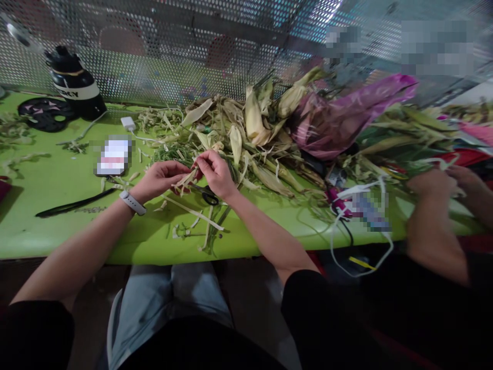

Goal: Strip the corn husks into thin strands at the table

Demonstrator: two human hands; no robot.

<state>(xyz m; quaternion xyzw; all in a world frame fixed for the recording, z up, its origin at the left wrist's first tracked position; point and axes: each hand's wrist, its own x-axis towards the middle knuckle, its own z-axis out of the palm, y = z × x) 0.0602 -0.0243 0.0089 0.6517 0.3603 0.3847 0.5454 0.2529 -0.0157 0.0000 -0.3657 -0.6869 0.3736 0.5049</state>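
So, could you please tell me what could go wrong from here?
What look like black-handled scissors lie close to the right hand, which might bump them. The white cable loops over the front edge of the green table and could get snagged. The thin husk strips, also held by the left hand, might tear.

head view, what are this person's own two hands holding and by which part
The left hand and right hand pinch pale strips near their upper end; the exact contact is partly hidden.
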